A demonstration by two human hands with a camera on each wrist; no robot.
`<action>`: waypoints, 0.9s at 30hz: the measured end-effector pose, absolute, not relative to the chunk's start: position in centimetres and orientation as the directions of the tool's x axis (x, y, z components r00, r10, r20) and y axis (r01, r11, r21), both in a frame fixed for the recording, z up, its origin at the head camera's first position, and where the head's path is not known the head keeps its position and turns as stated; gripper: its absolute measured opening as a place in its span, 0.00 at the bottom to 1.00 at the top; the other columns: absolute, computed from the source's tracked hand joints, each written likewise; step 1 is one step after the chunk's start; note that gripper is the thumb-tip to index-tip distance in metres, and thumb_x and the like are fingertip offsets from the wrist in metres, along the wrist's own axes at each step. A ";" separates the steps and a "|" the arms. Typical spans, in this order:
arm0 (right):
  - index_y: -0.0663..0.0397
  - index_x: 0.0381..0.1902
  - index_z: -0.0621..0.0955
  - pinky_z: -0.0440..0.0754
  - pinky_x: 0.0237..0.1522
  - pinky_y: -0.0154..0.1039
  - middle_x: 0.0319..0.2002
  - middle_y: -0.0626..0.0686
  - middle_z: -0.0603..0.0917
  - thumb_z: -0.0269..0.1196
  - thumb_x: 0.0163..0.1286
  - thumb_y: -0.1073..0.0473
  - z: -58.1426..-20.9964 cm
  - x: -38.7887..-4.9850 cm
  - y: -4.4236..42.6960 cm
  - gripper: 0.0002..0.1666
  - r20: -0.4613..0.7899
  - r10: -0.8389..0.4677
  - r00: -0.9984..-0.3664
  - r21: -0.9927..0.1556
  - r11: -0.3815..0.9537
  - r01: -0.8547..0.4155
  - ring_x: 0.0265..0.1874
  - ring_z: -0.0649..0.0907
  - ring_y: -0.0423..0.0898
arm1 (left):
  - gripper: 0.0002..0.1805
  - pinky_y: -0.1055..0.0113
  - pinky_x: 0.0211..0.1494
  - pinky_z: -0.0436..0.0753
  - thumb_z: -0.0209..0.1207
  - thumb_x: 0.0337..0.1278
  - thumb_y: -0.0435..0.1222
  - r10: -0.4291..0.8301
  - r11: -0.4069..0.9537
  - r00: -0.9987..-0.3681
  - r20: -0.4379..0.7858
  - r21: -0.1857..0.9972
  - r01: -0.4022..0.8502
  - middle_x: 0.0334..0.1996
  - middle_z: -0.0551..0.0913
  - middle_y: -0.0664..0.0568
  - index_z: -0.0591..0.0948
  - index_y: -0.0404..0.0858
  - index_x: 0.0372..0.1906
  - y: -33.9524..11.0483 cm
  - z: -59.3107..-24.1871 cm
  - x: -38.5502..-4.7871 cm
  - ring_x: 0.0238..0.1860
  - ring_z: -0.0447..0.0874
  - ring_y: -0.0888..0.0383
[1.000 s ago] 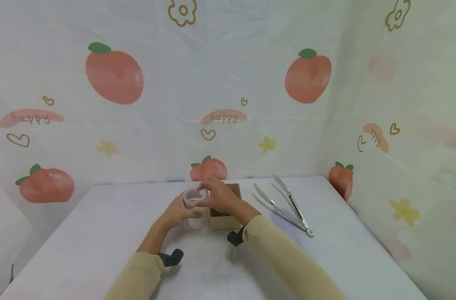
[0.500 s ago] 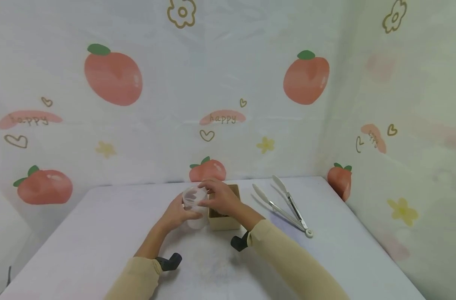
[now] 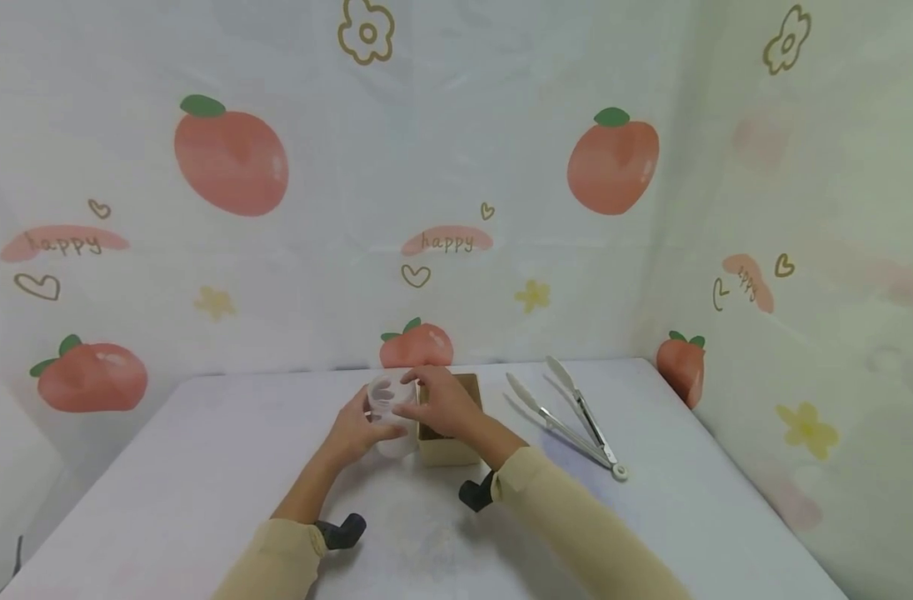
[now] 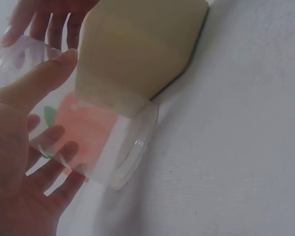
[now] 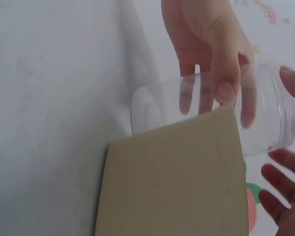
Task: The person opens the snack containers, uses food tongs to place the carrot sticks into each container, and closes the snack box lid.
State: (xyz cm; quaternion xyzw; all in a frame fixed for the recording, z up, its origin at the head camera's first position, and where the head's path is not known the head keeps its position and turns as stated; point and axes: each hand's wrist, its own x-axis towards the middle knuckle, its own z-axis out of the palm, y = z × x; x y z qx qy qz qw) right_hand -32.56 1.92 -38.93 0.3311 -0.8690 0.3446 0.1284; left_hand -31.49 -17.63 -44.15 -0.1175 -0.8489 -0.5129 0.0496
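Note:
A clear plastic jar (image 3: 396, 442) stands upright on the white table, against the left side of a beige box (image 3: 451, 452). My left hand (image 3: 355, 429) holds the jar round its upper body; in the left wrist view its thumb lies on one side, with the other fingers seen through the plastic. From the right, my right hand (image 3: 445, 404) grips the jar's top rim (image 5: 278, 110) between thumb and fingers. Whether a separate clear lid sits there I cannot tell. No contents show in the jar. My right hand partly covers the box's open top and its brown inside.
Tongs (image 3: 580, 429) with pale tips and metal arms lie spread on the table (image 3: 426, 550), right of the box. A white sheet printed with peaches (image 3: 231, 162) hangs behind the table and along its right side.
My right fingers have shifted slightly at the jar's rim, and the right forearm has moved a little. My left hand keeps its hold. The jar, box and tongs stay in place.

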 end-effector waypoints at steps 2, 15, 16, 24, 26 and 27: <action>0.56 0.48 0.80 0.74 0.37 0.37 0.38 0.50 0.80 0.73 0.57 0.47 -38.7 -32.4 1.5 0.26 0.437 -0.457 -0.775 -0.519 0.576 -0.632 0.37 0.76 0.50 | 0.46 0.46 0.57 0.75 0.76 0.41 0.44 0.140 0.457 -0.969 0.206 0.854 0.247 0.58 0.76 0.45 0.67 0.40 0.67 -17.6 -44.1 -31.5 0.58 0.74 0.45; 0.45 0.58 0.78 0.77 0.43 0.44 0.52 0.46 0.81 0.73 0.52 0.36 -39.2 -31.9 -0.4 0.39 0.342 -0.295 -0.892 -0.557 0.701 -0.445 0.49 0.75 0.47 | 0.46 0.45 0.57 0.75 0.75 0.41 0.49 0.146 0.496 -0.972 0.183 0.837 0.232 0.60 0.75 0.46 0.66 0.44 0.68 -17.7 -44.2 -31.6 0.60 0.72 0.45; 0.45 0.58 0.78 0.77 0.44 0.45 0.52 0.46 0.81 0.74 0.51 0.37 -39.2 -31.9 -0.3 0.39 0.344 -0.294 -0.892 -0.559 0.699 -0.446 0.49 0.75 0.47 | 0.46 0.45 0.57 0.75 0.75 0.41 0.49 0.149 0.495 -0.972 0.183 0.837 0.234 0.60 0.75 0.46 0.66 0.44 0.68 -17.7 -44.2 -31.6 0.60 0.72 0.45; 0.47 0.59 0.77 0.76 0.40 0.37 0.43 0.47 0.82 0.75 0.52 0.40 -39.0 -32.2 0.8 0.38 0.354 -0.375 -0.857 -0.534 0.671 -0.514 0.43 0.77 0.44 | 0.47 0.44 0.58 0.74 0.75 0.42 0.47 0.180 0.482 -0.967 0.181 0.841 0.247 0.60 0.75 0.45 0.66 0.42 0.68 -18.0 -44.1 -31.8 0.59 0.73 0.45; 0.47 0.60 0.77 0.77 0.40 0.36 0.43 0.48 0.81 0.74 0.54 0.42 -38.9 -32.3 1.2 0.38 0.342 -0.405 -0.848 -0.540 0.654 -0.530 0.43 0.79 0.45 | 0.46 0.44 0.58 0.74 0.75 0.43 0.46 0.190 0.472 -0.966 0.175 0.847 0.246 0.59 0.75 0.45 0.65 0.41 0.68 -18.1 -44.0 -31.7 0.59 0.73 0.45; 0.48 0.60 0.76 0.78 0.40 0.35 0.43 0.49 0.81 0.74 0.54 0.43 -38.8 -32.3 1.4 0.38 0.338 -0.419 -0.843 -0.546 0.642 -0.538 0.44 0.79 0.46 | 0.46 0.44 0.58 0.74 0.75 0.43 0.46 0.195 0.467 -0.966 0.171 0.850 0.245 0.59 0.75 0.45 0.65 0.40 0.68 -18.1 -43.9 -31.6 0.59 0.73 0.45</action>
